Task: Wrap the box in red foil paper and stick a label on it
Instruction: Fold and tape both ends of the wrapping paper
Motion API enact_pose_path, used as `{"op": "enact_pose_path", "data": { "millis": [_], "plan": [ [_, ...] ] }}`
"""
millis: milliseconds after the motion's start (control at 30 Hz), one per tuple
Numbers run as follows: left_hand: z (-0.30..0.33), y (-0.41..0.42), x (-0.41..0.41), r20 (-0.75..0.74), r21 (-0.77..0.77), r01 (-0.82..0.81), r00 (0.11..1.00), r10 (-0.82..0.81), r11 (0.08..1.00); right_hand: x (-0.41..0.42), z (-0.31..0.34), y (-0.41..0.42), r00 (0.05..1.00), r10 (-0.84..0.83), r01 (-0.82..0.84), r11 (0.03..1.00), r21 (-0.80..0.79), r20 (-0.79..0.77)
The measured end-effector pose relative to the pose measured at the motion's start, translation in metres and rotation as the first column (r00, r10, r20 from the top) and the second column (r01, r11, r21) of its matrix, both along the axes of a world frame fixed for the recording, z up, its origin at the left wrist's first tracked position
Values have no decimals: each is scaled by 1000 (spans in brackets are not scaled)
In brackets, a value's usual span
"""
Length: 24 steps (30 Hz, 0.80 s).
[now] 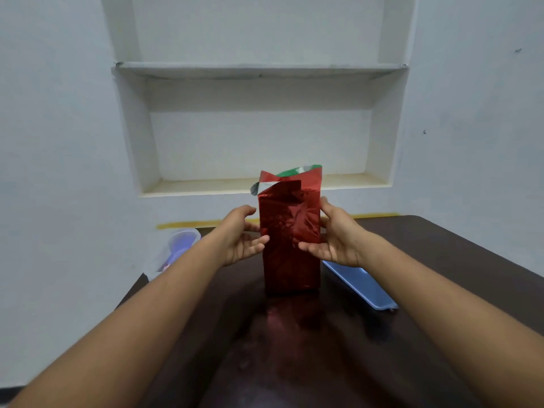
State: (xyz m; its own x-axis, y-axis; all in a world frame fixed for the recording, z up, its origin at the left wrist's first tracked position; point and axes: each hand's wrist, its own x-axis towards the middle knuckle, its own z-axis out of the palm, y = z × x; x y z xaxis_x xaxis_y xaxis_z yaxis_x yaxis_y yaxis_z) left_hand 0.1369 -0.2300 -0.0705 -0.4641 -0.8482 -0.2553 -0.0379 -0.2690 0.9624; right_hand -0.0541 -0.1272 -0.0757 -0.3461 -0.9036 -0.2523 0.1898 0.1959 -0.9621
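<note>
The tall rectangular box wrapped in shiny red foil paper is stood upright on the dark brown glossy table. It is flanked by 2 outstretched arms. The left hand and right hand are held spread, palms inward, fingertips at its sides.

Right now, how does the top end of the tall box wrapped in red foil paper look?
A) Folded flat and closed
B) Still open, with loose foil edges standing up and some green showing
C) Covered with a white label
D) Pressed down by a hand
B: the tall box wrapped in red foil paper has loose foil standing up at its top, where green shows inside.
</note>
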Motion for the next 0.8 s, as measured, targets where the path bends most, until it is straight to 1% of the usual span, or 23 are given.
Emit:
{"op": "enact_pose_path", "data": {
  "millis": [33, 100, 133, 167, 200, 233, 267, 300, 333, 367, 400, 433, 467, 500, 533, 567, 600, 633, 667, 700, 767, 800],
  "plan": [
    [-1, 0, 1, -16, 4, -10, 1000, 10, 1000, 1, -3, 3, 995, -36, 35, 999, -19, -97],
    [-1, 2, 3, -28, -16, -24, 999, 23, 1000, 4, -6, 11, 949, -158, 136, 986, -95, -272],
    [1, 2, 4, -10, -70, -57, 998, 56, 996, 6, -8, 15, 928, -214, 171, 972, -159, -305],
    [5, 3, 5, 11, -175, -121, 992, 125, 977, 7, -11, 17, 916, -255, 184, 953, -240, -311],
    [9, 4, 5, 18, -323, -205, 975, 222, 924, 8, -14, 18, 912, -279, 178, 930, -321, -302],
    [15, 6, 5, -5, -491, -283, 947, 323, 824, 11, -18, 18, 919, -280, 156, 904, -397, -277],
    [22, 8, 5, -64, -645, -334, 920, 387, 687, 15, -21, 16, 935, -253, 113, 877, -467, -250],
    [30, 13, 5, -143, -763, -350, 911, 387, 544, 19, -25, 12, 947, -216, 62, 848, -526, -237],
    [38, 18, 4, -196, -848, -326, 925, 325, 418, 21, -30, 6, 953, -194, 27, 818, -575, -231],
    [45, 22, 2, -179, -917, -247, 957, 230, 312, 20, -36, -2, 955, -187, 8, 792, -611, -229],
    [52, 25, -1, -88, -969, -121, 984, 154, 217, 20, -42, -10, 953, -194, 3, 776, -631, -234],
    [60, 27, -6, 62, -991, 44, 988, 141, 127, 21, -47, -15, 946, -216, 10, 765, -644, -243],
    [67, 27, -13, 232, -973, 228, 951, 204, 42, 22, -53, -21, 937, -244, 24, 757, -653, -249],
    [74, 28, -20, 370, -919, 395, 871, 324, -14, 25, -56, -23, 933, -265, 41, 751, -659, -245],
    [79, 29, -29, 451, -855, 517, 769, 452, -27, 26, -58, -25, 931, -287, 69, 745, -663, -225],
    [84, 27, -38, 495, -814, 581, 691, 526, 4, 27, -60, -27, 931, -303, 98, 743, -663, -202],
    [90, 26, -46, 527, -803, 594, 660, 535, 58, 28, -62, -28, 931, -318, 124, 737, -664, -179],
    [95, 25, -53, 553, -808, 578, 679, 483, 112, 26, -64, -30, 929, -330, 141, 733, -666, -166],
    [98, 23, -58, 557, -824, 545, 724, 407, 158, 26, -65, -30, 928, -334, 145, 732, -666, -165],
    [103, 20, -63, 545, -837, 518, 764, 345, 175, 24, -66, -31, 927, -333, 141, 733, -665, -171],
    [109, 21, -67, 529, -849, 503, 802, 279, 163, 22, -67, -30, 926, -328, 130, 740, -660, -185],
    [111, 23, -68, 525, -850, 509, 803, 281, 135, 20, -68, -30, 927, -325, 125, 741, -660, -189]
  ]
}}
